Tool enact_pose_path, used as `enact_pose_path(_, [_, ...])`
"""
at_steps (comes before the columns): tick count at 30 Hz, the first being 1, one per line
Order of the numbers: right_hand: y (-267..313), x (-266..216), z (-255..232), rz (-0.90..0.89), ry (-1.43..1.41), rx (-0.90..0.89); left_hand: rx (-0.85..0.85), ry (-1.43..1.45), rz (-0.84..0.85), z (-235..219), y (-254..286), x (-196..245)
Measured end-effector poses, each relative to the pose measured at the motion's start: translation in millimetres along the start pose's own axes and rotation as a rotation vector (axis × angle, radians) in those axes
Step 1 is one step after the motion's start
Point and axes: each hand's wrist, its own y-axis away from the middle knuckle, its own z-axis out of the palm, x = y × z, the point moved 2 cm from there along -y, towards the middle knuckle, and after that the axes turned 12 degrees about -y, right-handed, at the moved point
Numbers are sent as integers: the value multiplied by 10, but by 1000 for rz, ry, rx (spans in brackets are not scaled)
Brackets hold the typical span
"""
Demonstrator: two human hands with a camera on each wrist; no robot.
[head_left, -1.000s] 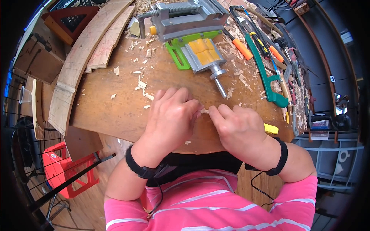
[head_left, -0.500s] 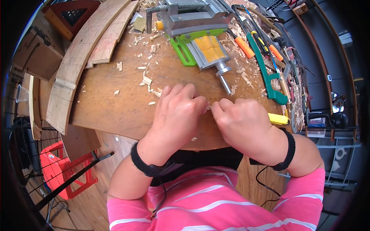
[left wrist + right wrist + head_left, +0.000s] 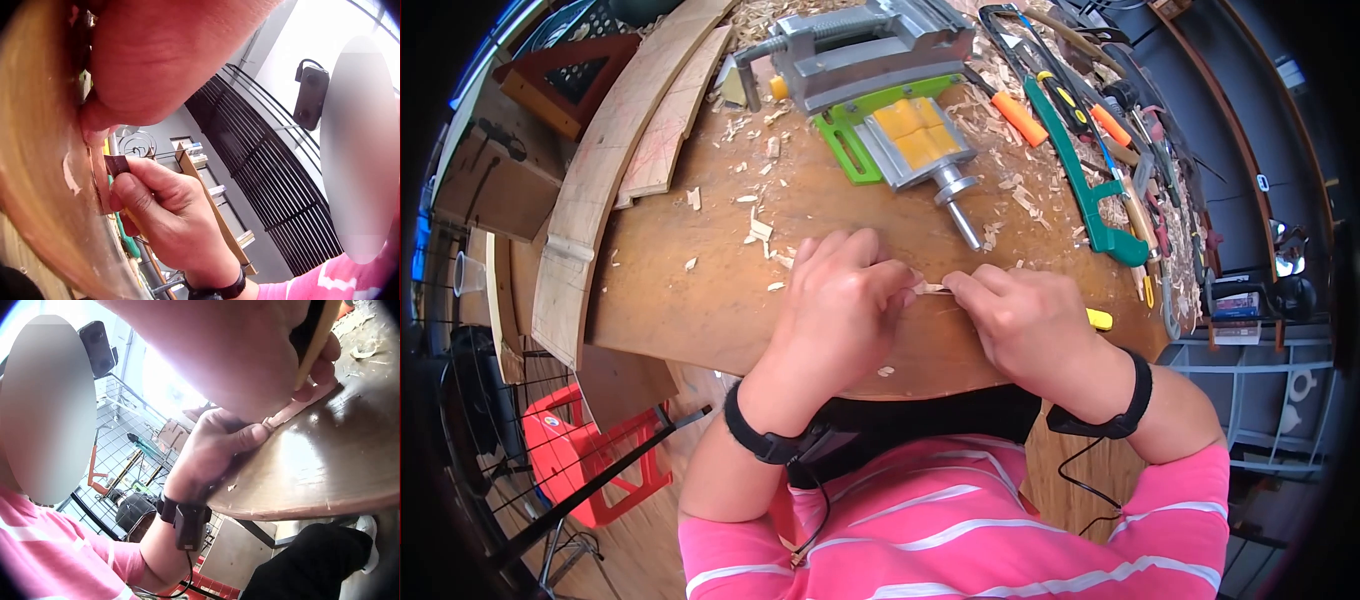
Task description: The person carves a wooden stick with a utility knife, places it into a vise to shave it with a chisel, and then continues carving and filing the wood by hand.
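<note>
As I work at the near edge of the table (image 3: 680, 310), short of the vise (image 3: 870, 50), my left hand (image 3: 840, 300) pinches one end of a thin wood strip (image 3: 290, 414) while my right hand (image 3: 1032, 320) grips a knife (image 3: 320, 344), its dark blade (image 3: 117, 164) close by the wood. Whether the strip rests on the table or just above it, I cannot tell. Too hard a push, or grain that gives suddenly, could send the blade skidding into my left thumb (image 3: 253, 435); too sharp a bend could snap the strip. Compared with half a second ago, my hands stand slightly farther apart, more strip shows between them, and less of the yellow handle (image 3: 1100, 319) pokes out past my right hand.
</note>
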Motion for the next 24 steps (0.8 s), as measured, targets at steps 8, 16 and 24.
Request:
enact_pose_path(8, [-109, -35, -123, -54, 21, -99, -18, 18, -23, -13, -19, 20])
enact_pose_path(16, [-224, -152, -153, -25, 79, -266, 1, -11, -16, -8, -10, 40])
enact_pose_path(24, [-313, -268, -166, -39, 167, -280, 4, 14, -14, -1, 1, 17])
